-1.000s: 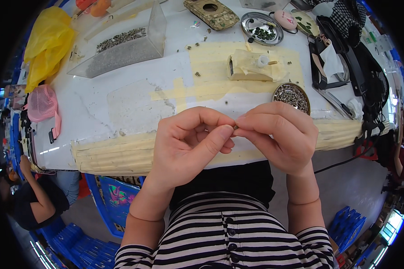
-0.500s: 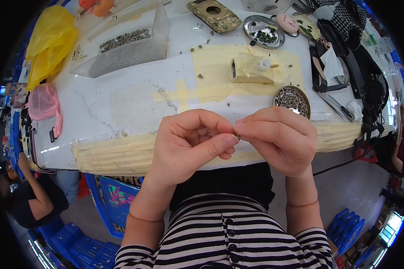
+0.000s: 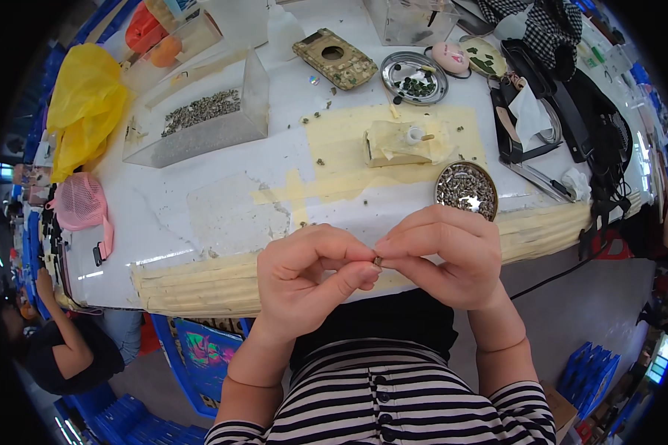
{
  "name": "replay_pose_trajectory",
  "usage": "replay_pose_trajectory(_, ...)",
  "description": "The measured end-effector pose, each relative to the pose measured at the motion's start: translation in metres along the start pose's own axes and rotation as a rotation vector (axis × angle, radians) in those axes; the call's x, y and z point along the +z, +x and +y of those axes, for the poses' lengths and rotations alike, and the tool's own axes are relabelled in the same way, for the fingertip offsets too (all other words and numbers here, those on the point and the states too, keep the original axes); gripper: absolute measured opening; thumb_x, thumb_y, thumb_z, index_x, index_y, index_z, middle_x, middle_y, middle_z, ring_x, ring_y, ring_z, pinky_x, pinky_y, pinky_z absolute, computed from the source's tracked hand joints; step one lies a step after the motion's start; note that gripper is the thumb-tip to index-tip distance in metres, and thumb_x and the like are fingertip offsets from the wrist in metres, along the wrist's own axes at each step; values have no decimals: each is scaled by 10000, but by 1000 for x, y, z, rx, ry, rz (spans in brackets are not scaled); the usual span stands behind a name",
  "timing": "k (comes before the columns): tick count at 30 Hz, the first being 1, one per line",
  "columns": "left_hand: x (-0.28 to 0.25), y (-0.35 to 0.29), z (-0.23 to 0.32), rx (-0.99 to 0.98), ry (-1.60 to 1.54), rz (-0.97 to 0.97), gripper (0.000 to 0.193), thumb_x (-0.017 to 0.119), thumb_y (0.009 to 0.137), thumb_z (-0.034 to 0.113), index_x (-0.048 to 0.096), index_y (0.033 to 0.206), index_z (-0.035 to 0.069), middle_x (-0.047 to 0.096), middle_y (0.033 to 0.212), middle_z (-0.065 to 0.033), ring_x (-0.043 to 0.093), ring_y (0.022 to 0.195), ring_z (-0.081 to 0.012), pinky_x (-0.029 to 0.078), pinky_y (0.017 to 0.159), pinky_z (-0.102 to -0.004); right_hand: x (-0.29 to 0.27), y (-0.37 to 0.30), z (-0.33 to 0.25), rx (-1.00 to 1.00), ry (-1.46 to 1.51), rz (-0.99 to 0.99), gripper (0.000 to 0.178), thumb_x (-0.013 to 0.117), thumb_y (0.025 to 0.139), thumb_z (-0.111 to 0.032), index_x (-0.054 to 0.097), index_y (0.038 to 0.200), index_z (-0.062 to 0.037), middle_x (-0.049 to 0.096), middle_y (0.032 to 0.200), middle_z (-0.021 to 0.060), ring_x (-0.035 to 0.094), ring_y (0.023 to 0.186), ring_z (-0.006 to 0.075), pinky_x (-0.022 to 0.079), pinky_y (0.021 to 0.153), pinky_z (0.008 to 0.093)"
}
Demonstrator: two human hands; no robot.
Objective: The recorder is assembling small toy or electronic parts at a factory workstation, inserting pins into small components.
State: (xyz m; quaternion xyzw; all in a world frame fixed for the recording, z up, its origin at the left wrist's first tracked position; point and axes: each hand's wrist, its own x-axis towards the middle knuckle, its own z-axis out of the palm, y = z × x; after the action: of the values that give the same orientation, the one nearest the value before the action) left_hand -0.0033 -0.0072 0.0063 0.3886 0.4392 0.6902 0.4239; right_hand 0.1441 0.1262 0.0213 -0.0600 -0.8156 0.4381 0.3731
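Observation:
In front of my body, over the table's near edge, both my hands meet fingertip to fingertip. My left hand (image 3: pixel 304 278) pinches with thumb and forefinger, its other fingers curled. The right hand (image 3: pixel 449 256) is closed in a similar pinch. Between the two sets of fingertips is a tiny brownish metal part (image 3: pixel 378 261), mostly covered, so its exact kind does not show. Just beyond my right hand stands a round tin (image 3: pixel 436 196) full of small metal parts. Farther off sits a tape-covered block (image 3: pixel 382 154) with a white, tube-like piece on top.
A clear bin (image 3: pixel 200 142) of small parts stands at left, near a yellow plastic bag (image 3: pixel 85 100) and a pink mesh pouch (image 3: pixel 78 204). Farther back are a camouflage toy-tank hull (image 3: pixel 356 68) and a metal dish (image 3: pixel 385 78) with green pieces. Tweezers (image 3: pixel 538 180) lie at right.
My view has shifted, so the table and its things sit lower in the picture. My hands also appear lower, still pinched together at the tiny part.

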Motion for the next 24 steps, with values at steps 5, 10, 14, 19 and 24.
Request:
replay_pose_trajectory(5,1,1,0,31,113,-4,90,697,838,-82,681,923,-56,687,842,-117,667,711,-143,541,654,-235,-3,-2,1,4,5,-24,157,780,755,2,703,890,-23,665,797,71,662,676,189,522,573,280)
replay_pose_trajectory(10,1,2,0,59,209,-27,87,719,820,-67,695,895,-29,692,795,-97,665,700,-132,505,621,-225,-7,-2,0,16,20,-66,149,765,750,18,693,871,-33,653,779,65,653,664,188,509,557,279)
replay_pose_trajectory(14,1,2,0,46,215,-38,91,720,816,-69,698,893,-26,695,802,-97,665,700,-131,506,622,-224,-10,-1,-1,14,-7,-92,147,755,740,27,681,846,-43,639,760,53,640,642,186,497,540,280)
replay_pose_trajectory(19,1,1,-1,47,212,-34,96,720,815,-70,702,896,-21,698,807,-98,666,701,-129,505,620,-220,-10,-2,-2,20,-24,-86,149,756,741,20,677,848,-48,633,755,51,635,638,185,492,535,281)
replay_pose_trajectory(24,2,2,-1,70,260,-14,101,739,807,-54,705,894,-14,700,804,-91,661,688,-120,500,615,-217,-8,-3,-3,28,-46,-64,141,757,753,4,674,857,-46,632,762,53,632,638,191,488,534,285)
